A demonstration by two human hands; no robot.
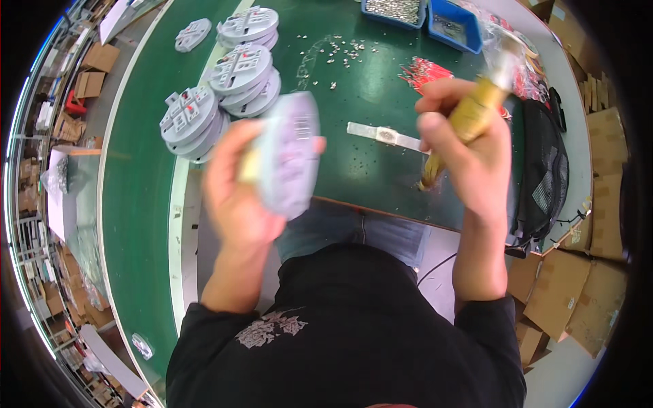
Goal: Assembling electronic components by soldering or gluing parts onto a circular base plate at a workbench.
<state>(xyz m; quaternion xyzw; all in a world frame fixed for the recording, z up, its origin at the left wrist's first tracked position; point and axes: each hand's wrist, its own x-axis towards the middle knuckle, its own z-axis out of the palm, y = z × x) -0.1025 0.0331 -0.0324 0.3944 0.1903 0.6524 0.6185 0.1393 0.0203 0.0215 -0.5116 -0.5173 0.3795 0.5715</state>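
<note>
My left hand point(238, 183) is closed around a round pale-grey plastic part point(292, 156), which it holds up nearly on edge above the front of the table. Motion blurs the part's raised details. In my right hand point(469, 149) is a long yellow tool point(474, 109), gripped at a slant between thumb and fingers. Its upper end is pale and smeared by motion, and its brown lower end tapers down toward the table; I cannot make out its exact kind. A white wristwatch-like strap point(388, 135) lies flat on the table between the two hands.
Stacks of similar grey round parts point(190, 119) stand on the green table point(326, 88) at the left. Small metal pieces point(350, 51) are scattered behind. Two blue bins point(454, 27), red-and-white pieces point(425, 71) and a black mesh bag point(544, 170) sit farther right.
</note>
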